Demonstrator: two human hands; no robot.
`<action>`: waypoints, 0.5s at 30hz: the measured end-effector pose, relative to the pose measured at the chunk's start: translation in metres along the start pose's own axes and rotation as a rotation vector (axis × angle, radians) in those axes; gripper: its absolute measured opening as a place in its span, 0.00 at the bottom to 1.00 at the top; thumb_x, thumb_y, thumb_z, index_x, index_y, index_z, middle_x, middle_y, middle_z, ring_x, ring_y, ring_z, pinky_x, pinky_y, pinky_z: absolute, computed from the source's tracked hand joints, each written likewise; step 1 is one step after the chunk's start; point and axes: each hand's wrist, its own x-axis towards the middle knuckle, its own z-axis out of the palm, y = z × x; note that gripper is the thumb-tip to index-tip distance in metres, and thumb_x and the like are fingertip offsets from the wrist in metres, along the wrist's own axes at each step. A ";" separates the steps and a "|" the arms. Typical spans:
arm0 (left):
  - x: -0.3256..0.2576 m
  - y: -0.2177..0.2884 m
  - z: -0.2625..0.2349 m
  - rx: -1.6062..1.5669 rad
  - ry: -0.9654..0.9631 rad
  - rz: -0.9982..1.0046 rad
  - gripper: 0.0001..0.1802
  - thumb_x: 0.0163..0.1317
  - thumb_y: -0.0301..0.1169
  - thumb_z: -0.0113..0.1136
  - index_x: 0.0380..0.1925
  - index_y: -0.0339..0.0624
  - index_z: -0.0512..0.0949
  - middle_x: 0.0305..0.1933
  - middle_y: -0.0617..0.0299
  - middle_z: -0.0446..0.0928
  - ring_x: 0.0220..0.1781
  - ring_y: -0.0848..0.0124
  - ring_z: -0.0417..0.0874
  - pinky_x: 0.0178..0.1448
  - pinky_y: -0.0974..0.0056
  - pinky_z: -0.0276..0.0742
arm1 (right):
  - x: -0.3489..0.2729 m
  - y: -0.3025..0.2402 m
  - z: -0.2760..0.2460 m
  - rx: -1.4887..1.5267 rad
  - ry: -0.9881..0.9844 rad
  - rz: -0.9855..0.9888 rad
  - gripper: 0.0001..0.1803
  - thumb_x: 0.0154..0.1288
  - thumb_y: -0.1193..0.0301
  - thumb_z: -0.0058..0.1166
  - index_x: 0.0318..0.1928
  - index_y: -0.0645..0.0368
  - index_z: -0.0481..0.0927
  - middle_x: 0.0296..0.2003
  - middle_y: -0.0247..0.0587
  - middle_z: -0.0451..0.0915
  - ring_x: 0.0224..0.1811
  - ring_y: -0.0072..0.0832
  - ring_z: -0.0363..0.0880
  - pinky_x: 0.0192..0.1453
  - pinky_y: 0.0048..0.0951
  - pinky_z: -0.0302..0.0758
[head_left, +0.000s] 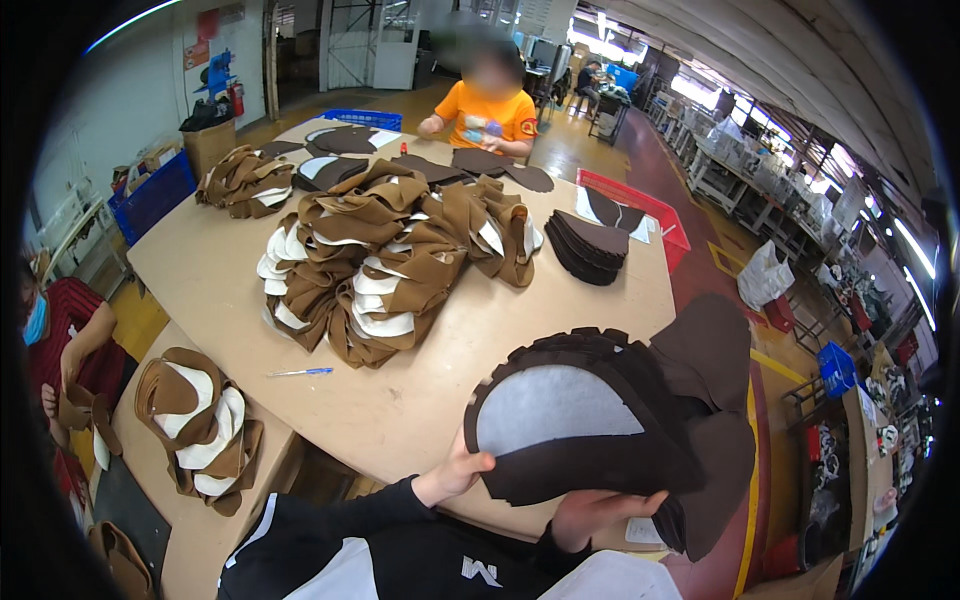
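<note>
A thick stack of dark brown fabric pieces (590,455) is tilted up before me at the table's near right corner. Its curved upper edge is notched, and a pale grey half-moon patch (550,405) covers much of the front piece. My left hand (458,472) grips the stack's left side, thumb on the front and fingers hidden behind. At the lower right edge, my right hand (600,512) is closed on the same stack, partly covered by it. More dark brown pieces (705,370) spread out just to the right, some hanging past the table's edge.
Piles of tan-brown pieces with white patches (390,250) fill the table's (400,420) middle. A blue pen (300,372) lies nearby. A dark stack (585,248) sits back right, beside a red crate (670,235). One person (485,110) works opposite, another (80,330) at left.
</note>
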 end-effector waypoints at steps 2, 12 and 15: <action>0.007 0.015 0.009 0.079 0.146 -0.002 0.49 0.54 0.42 0.74 0.70 0.38 0.59 0.67 0.57 0.67 0.69 0.67 0.66 0.72 0.60 0.60 | -0.010 0.034 -0.050 -0.040 -0.334 -0.070 0.40 0.69 0.41 0.48 0.70 0.57 0.63 0.69 0.40 0.65 0.69 0.37 0.64 0.73 0.41 0.60; 0.048 0.062 -0.026 0.754 -0.068 0.225 0.39 0.47 0.26 0.79 0.61 0.35 0.73 0.57 0.58 0.79 0.57 0.71 0.79 0.63 0.65 0.74 | 0.026 -0.035 -0.124 -0.537 -0.360 0.186 0.73 0.42 0.50 0.79 0.76 0.54 0.37 0.70 0.50 0.61 0.74 0.43 0.57 0.78 0.44 0.51; 0.060 0.054 -0.036 0.915 -0.248 0.107 0.43 0.46 0.30 0.80 0.64 0.38 0.71 0.60 0.55 0.77 0.61 0.69 0.78 0.66 0.63 0.72 | 0.030 -0.030 -0.104 -0.940 -0.684 0.167 0.77 0.35 0.52 0.81 0.76 0.59 0.35 0.71 0.54 0.56 0.77 0.46 0.47 0.80 0.44 0.42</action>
